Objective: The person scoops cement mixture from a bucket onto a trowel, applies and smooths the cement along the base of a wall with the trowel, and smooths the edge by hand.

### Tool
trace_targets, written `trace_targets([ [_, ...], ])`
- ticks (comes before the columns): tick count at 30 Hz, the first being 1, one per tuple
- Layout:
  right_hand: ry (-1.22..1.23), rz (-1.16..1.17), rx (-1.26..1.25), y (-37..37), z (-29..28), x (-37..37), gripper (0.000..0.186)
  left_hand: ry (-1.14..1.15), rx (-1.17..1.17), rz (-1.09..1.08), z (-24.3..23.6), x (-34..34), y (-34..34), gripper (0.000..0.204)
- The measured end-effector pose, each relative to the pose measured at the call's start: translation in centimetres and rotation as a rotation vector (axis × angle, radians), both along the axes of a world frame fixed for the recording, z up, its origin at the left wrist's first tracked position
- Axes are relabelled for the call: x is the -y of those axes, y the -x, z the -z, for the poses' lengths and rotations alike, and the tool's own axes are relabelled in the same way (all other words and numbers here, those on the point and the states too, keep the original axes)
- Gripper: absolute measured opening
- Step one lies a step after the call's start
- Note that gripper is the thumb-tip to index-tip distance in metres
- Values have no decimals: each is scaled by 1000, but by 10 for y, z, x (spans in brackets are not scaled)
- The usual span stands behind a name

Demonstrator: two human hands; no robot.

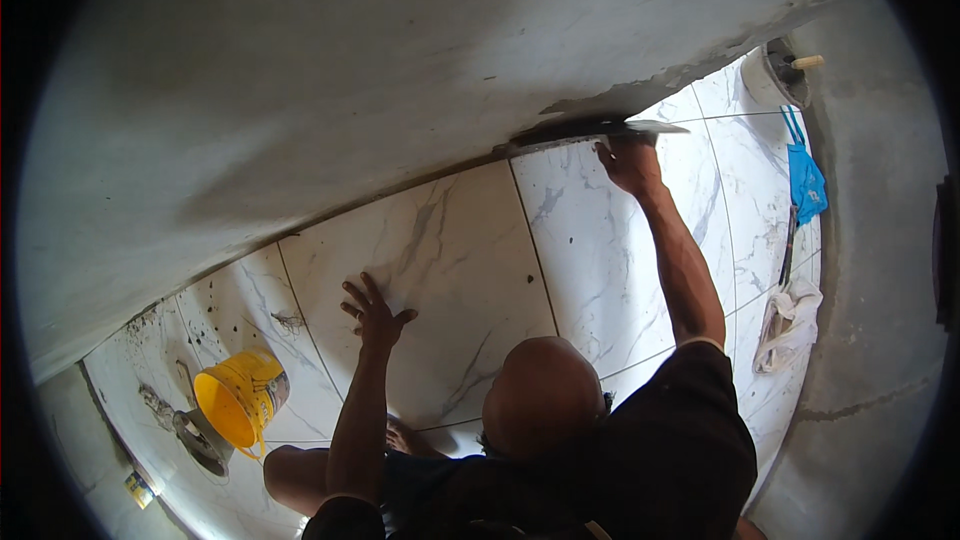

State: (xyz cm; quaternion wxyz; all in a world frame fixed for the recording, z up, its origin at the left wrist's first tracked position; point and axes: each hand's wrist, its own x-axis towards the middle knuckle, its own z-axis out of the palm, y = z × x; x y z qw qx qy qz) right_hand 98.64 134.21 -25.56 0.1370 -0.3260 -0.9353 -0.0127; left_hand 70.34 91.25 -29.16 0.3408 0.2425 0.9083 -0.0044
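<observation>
A flat trowel (pixel 665 127) is being gripped by the right hand (pixel 634 165), its fingers partly hidden; the ragged wall patch (pixel 645 95) seems unfinished; the left hand (pixel 378 325) is being held with fingers spread.

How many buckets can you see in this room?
2: a yellow plastic bucket at the lower left, and a whitish round bucket at the upper right. Any hidden behind the crouching person's body wouldn't show.

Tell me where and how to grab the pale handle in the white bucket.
Take the pale handle by its free end, probably from above the open mouth of the white bucket: that slim, straight end juts past the bucket's edge, so fingers could likely wrap it; the rest is unclear in the dark interior.
</observation>
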Motion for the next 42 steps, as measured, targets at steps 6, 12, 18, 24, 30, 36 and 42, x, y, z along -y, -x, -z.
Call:
trace_targets([
  [6, 51, 41, 118, 24, 14, 45, 41, 1, 18, -14, 3, 4, 3, 131],
  [12, -46, 31, 86, 41, 62, 45, 49, -7, 51, -10, 3, -2, 1, 136],
  [18, 44, 58, 103, 42, 40, 33, 44, 31, 31, 8, 1, -7, -2, 136],
  [24, 159, -11, -185, 42, 8, 53, 47, 18, 11, -22, -2, 1, 1, 131],
  [30, 216, -32, -246, 57, 64, 59, 44, 30, 20, 3, -2, -9, -3, 131],
  [36, 113, 103, 233, 77, 59, 64, 41, 29, 26, -8, -6, -12, -3, 131],
  [42, 169, 23, 55, 78, -3, 77, 44, 38, 36, -37, -7, 2, 4, 130],
])
